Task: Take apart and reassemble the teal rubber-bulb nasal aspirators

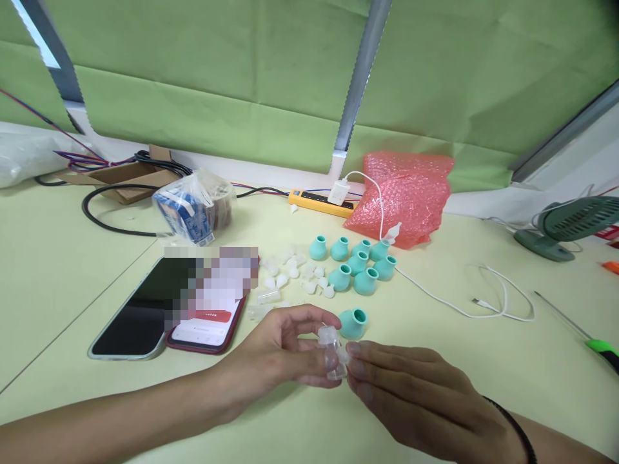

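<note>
Clear plastic makes up the small fitting (332,345) pinched in the left hand (285,351) above a pale table (411,322), near a turquoise bulb (352,325), while the right hand's (420,396) fingertips meet it, their grip unclear.

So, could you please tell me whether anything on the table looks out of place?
Perhaps one thing: a small white piece lies beside the yellow power strip, apart from the scattered white pieces near the phones. Nothing looks plainly spilled or damaged.
</note>
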`<state>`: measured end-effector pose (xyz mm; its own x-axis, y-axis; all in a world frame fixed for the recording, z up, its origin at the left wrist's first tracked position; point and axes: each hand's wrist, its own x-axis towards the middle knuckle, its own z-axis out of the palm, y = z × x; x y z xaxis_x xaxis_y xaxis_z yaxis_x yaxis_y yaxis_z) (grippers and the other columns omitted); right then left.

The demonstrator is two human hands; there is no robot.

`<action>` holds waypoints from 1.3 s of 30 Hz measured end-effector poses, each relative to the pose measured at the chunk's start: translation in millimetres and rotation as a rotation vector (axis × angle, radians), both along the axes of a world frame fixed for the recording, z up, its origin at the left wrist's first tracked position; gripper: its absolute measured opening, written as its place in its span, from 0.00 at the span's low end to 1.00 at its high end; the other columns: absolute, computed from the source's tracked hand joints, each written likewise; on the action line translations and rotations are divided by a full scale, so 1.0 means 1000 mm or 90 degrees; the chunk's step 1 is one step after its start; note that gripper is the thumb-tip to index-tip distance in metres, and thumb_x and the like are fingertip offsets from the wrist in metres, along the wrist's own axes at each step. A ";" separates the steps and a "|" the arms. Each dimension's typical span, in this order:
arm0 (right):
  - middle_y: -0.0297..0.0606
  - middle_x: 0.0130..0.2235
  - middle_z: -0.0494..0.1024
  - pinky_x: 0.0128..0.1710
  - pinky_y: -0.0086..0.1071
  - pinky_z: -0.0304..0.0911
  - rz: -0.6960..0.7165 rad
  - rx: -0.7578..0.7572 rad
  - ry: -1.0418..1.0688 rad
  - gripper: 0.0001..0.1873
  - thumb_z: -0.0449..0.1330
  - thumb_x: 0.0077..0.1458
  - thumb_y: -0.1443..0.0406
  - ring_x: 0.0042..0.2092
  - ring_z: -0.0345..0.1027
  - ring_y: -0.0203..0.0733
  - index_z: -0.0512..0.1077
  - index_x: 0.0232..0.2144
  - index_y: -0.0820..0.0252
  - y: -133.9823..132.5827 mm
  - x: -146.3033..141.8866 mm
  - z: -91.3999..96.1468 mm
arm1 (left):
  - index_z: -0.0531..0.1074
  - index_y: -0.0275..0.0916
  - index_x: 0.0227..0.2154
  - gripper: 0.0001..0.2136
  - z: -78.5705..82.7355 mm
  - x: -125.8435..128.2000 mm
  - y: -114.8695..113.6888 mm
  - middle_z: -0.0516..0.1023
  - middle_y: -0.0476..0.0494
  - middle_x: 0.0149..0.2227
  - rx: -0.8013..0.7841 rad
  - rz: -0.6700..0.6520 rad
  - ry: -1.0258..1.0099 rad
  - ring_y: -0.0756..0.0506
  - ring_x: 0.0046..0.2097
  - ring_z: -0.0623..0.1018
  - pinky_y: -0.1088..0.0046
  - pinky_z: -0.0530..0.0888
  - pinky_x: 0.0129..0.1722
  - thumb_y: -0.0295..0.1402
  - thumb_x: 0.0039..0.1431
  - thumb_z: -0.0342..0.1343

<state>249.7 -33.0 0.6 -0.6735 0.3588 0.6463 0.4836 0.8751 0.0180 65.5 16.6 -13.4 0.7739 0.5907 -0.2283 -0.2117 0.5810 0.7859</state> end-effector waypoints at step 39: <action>0.38 0.52 0.64 0.43 0.40 0.66 0.005 0.177 -0.089 0.14 0.46 0.54 0.64 0.46 0.64 0.55 0.69 0.36 0.64 0.000 -0.005 -0.035 | 0.70 0.36 0.35 0.15 -0.002 -0.002 0.001 0.65 0.49 0.30 0.006 0.094 0.128 0.50 0.31 0.74 0.70 0.75 0.34 0.28 0.42 0.63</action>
<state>244.4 -32.6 -34.2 -0.7644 0.1758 0.6203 0.4535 0.8305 0.3235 63.8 17.8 -15.7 0.6186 0.6964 -0.3638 -0.1320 0.5485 0.8257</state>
